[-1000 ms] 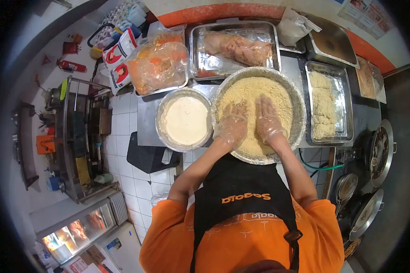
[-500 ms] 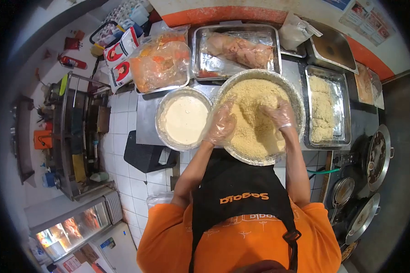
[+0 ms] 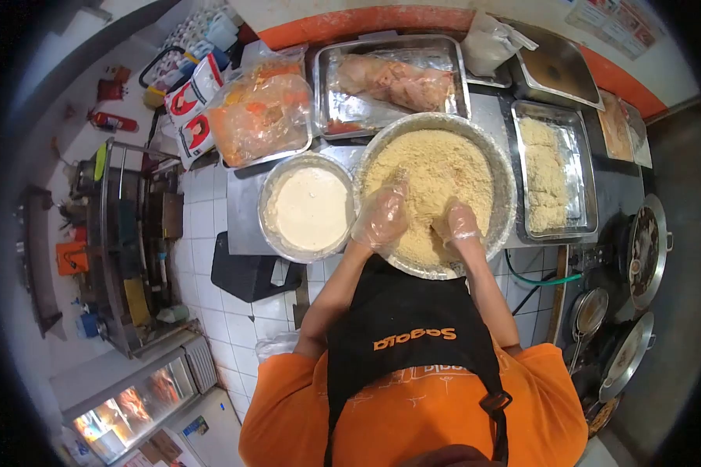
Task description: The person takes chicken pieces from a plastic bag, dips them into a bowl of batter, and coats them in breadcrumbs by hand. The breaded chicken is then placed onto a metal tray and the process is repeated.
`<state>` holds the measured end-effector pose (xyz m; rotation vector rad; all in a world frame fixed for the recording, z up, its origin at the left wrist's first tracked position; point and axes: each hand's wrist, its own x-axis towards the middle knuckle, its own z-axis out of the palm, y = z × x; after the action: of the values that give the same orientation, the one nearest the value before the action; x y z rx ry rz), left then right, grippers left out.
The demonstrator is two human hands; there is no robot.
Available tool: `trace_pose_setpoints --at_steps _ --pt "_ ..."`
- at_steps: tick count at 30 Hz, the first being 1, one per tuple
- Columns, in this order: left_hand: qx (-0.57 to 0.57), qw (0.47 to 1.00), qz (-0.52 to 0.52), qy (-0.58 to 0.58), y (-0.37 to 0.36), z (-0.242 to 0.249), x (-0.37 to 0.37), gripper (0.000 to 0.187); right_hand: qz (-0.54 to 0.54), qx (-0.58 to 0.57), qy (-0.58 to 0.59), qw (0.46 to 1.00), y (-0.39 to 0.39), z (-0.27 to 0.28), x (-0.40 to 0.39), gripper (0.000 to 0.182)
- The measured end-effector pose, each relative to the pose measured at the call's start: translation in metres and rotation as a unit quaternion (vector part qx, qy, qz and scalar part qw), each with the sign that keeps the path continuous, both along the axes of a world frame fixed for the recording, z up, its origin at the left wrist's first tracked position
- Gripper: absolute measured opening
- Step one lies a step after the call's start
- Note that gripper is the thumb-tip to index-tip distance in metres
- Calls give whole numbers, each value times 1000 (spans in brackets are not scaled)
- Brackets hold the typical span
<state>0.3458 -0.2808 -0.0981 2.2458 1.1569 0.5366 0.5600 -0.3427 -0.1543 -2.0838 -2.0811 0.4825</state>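
Both of my hands wear clear plastic gloves and are inside a large round metal bowl [image 3: 501, 175] of pale yellow breadcrumbs [image 3: 436, 148]. My left hand [image 3: 383, 214] rests at the bowl's near left side, its fingers stretched forward and partly coated with crumbs. At the near right, my right hand [image 3: 457, 223] is curled down into the crumbs. Its fingertips are buried, so whatever lies under them is hidden. Just left of the bowl stands a smaller metal bowl [image 3: 266, 229] of creamy white batter [image 3: 311, 208].
A metal tray [image 3: 580, 175] on the right holds crumb-coated pieces [image 3: 544, 175]. Behind the bowls, another tray [image 3: 327, 86] carries bagged meat [image 3: 397, 80], beside plastic bags with orange contents [image 3: 261, 117]. Large pans [image 3: 648, 249] stand at far right. A black stool [image 3: 245, 268] is below the table.
My right hand has come down and nearer to me, from a raised crumb-covered clump into the crumbs. My left hand has shifted slightly. The raised clump no longer shows, and the view has moved a little.
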Motion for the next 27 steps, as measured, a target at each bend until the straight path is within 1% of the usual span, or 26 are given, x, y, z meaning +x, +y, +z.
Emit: trace_pose_setpoints --at_steps 1,2,3,4,5,6,7,8,9,10,11,12,13,14,15,16,17,18,19,20,21,23,24,25,26,27 --pt "2 1000 -6 -1 5 0 5 60 -6 2 -1 1000 6 20 3 33" --pt "40 997 -63 37 7 -3 11 59 -65 -43 146 986 9 61 1 31" --pt "79 987 -121 75 7 -5 16 59 -124 -85 290 945 13 85 -2 28" --pt "81 986 -124 77 5 -12 23 59 -90 -102 125 983 17 88 -5 27" --pt "55 972 -144 180 3 -22 34 56 -94 -97 126 983 15 54 -5 27" --pt "32 946 -162 279 3 -26 42 53 -66 -75 78 992 14 -7 -6 31" --pt "39 945 -169 277 -1 -25 42 53 -41 -55 29 997 10 -39 -4 35" --pt "84 963 -142 215 -6 -22 36 35 -23 -11 82 996 8 11 -5 35" --pt "127 974 -113 150 -4 -21 32 19 -30 -6 79 996 15 33 -2 35" --pt "211 957 -131 148 -1 -15 31 19 -46 64 131 988 19 47 1 35" --pt "208 957 -138 146 -5 2 30 19 -64 134 183 972 17 55 3 36" --pt "82 965 -150 197 -5 22 31 25 -85 107 158 978 13 61 5 43" --pt "-44 954 -161 248 -6 34 34 32 -96 111 156 977 16 55 5 43" --pt "140 967 -137 165 -7 -20 32 20 -21 188 28 982 24 41 4 51" --pt "144 965 -148 163 -8 -13 33 20 54 257 -103 959 32 21 1 59" --pt "84 959 -172 211 -6 2 33 23 99 231 -139 958 39 -18 -3 64" --pt "22 947 -194 257 -8 10 31 26 91 231 -145 958 37 -9 0 64" --pt "25 946 -201 252 -9 6 23 26 84 126 -70 986 34 1 8 62" --pt "-17 968 -172 184 -7 -3 13 29 80 21 4 997 35 25 17 61" --pt "-64 981 -142 118 -10 -8 3 33 -13 -116 46 992 43 83 19 57" --pt "-61 980 -147 116 -10 -3 -4 33 -18 -114 44 992 46 83 21 57" --pt "-114 975 -134 138 -12 11 -16 36 -110 -113 63 986 47 74 26 53" --pt "-112 973 -144 138 -18 7 -29 36 -153 -81 80 982 48 41 20 63" --pt "-51 987 -132 81 -24 -2 -43 46 -163 -78 81 980 48 42 22 63" --pt "9 993 -116 21 -24 3 -42 58 -118 -38 143 982 48 45 25 64" --pt "9 992 -123 21 -25 8 -41 58 -70 0 204 976 47 46 27 66"
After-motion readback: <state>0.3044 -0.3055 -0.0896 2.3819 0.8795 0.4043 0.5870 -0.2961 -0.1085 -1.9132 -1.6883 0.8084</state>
